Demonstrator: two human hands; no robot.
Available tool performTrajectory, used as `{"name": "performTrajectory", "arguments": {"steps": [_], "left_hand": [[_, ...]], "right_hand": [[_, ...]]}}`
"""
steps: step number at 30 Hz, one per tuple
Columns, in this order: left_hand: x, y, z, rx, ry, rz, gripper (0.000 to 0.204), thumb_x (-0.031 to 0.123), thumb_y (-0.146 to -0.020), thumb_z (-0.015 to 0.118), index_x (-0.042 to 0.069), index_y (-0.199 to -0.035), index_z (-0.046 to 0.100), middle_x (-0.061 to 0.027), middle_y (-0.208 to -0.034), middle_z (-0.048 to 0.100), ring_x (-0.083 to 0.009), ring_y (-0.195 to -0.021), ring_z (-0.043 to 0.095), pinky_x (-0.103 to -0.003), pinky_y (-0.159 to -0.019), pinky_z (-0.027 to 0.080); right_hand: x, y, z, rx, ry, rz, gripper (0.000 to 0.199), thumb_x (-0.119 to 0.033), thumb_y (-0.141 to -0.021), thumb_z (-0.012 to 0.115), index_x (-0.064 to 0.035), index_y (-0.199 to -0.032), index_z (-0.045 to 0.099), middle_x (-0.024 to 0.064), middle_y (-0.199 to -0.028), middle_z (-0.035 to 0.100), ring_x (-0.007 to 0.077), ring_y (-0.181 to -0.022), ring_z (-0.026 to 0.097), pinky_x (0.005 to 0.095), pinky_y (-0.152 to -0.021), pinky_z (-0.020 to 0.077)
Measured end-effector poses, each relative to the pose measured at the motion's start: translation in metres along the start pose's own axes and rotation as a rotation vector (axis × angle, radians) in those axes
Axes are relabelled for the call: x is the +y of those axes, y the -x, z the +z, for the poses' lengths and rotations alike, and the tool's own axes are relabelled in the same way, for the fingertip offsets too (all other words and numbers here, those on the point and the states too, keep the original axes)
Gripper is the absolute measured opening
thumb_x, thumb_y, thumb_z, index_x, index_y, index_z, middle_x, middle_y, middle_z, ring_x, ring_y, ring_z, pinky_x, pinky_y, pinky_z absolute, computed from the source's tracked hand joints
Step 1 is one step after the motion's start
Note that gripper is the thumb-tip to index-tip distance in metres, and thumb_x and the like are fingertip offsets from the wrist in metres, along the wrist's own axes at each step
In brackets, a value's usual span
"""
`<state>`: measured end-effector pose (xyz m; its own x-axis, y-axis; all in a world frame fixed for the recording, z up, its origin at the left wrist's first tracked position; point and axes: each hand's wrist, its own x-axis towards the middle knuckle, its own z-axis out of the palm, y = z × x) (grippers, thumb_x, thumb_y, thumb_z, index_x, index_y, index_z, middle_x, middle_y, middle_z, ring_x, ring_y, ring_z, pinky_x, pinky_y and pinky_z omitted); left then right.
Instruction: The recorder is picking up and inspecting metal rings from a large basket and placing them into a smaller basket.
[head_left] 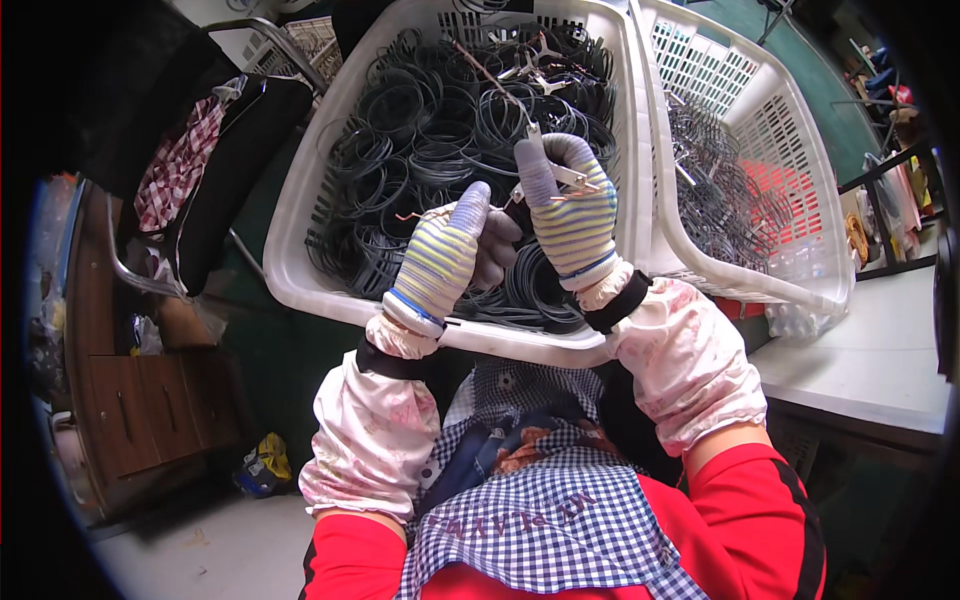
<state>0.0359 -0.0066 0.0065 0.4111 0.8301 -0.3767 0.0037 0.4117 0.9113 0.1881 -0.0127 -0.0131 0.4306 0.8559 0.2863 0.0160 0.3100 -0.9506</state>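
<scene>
Both my hands wear striped gloves with grey fingertips and are raised over a white plastic basket (pixel 288 262) filled with coiled dark grey wires (pixel 405 105). My right hand (pixel 575 215) is closed on a small white three-armed connector (pixel 568 178), which has bare copper ends near it. From its upper arm a thin wire with a copper-coloured tip (pixel 485 70) reaches up and away. Close beside it, my left hand (pixel 445 250) is closed, its thumb pointing up. A bent copper wire end (pixel 408 215) sticks out at its left side; the rest is hidden by the fingers.
A second white basket (pixel 700 255) with tangled wires stands at the right, beside a white table (pixel 860 350). More white connectors (pixel 545 75) lie at the first basket's far side. On the left are a chair with a checked cloth (pixel 180 165) and a brown cabinet (pixel 145 410).
</scene>
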Motion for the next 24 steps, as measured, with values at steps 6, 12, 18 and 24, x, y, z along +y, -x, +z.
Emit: {"name": "performTrajectory", "arguments": {"steps": [6,12,18,24], "left_hand": [[-0.001,0.003,0.005,0.037,-0.057,0.052,0.058,0.05,-0.105,0.042,0.002,-0.091,0.071,-0.0034,-0.07,0.064,-0.01,-0.055,0.057,-0.023,-0.054,0.046],[0.002,0.008,0.008,0.008,-0.068,0.15,0.057,0.05,-0.105,0.041,0.003,-0.091,0.071,-0.0038,-0.07,0.064,-0.0097,-0.055,0.055,-0.022,-0.054,0.044],[0.002,0.01,0.008,-0.015,-0.062,0.165,0.059,0.05,-0.105,0.039,0.004,-0.09,0.071,-0.0042,-0.07,0.064,-0.0105,-0.055,0.054,-0.023,-0.053,0.043],[0.0,0.006,0.001,0.004,-0.082,0.142,0.059,0.051,-0.105,0.041,0.003,-0.089,0.071,-0.0051,-0.068,0.064,-0.0108,-0.054,0.055,-0.023,-0.052,0.043]], "right_hand": [[-0.005,0.0,-0.002,0.019,-0.097,0.064,0.029,-0.029,-0.095,0.071,-0.0014,-0.1,0.065,0.0013,-0.078,0.065,0.0057,-0.065,0.058,0.0237,-0.06,0.0485],[-0.008,-0.006,-0.005,0.002,-0.259,0.158,0.028,-0.029,-0.098,0.067,-0.0021,-0.098,0.064,0.0025,-0.081,0.067,0.0066,-0.069,0.061,0.0235,-0.063,0.0496],[-0.001,-0.006,-0.005,-0.039,-0.379,0.268,0.026,-0.031,-0.098,0.066,-0.0055,-0.098,0.066,0.0045,-0.085,0.068,0.0114,-0.074,0.064,0.0265,-0.07,0.0516],[0.002,-0.019,-0.015,-0.105,-0.327,0.315,0.029,-0.032,-0.099,0.064,-0.0033,-0.099,0.065,0.0054,-0.084,0.069,0.0135,-0.072,0.065,0.0271,-0.07,0.0533]]}}
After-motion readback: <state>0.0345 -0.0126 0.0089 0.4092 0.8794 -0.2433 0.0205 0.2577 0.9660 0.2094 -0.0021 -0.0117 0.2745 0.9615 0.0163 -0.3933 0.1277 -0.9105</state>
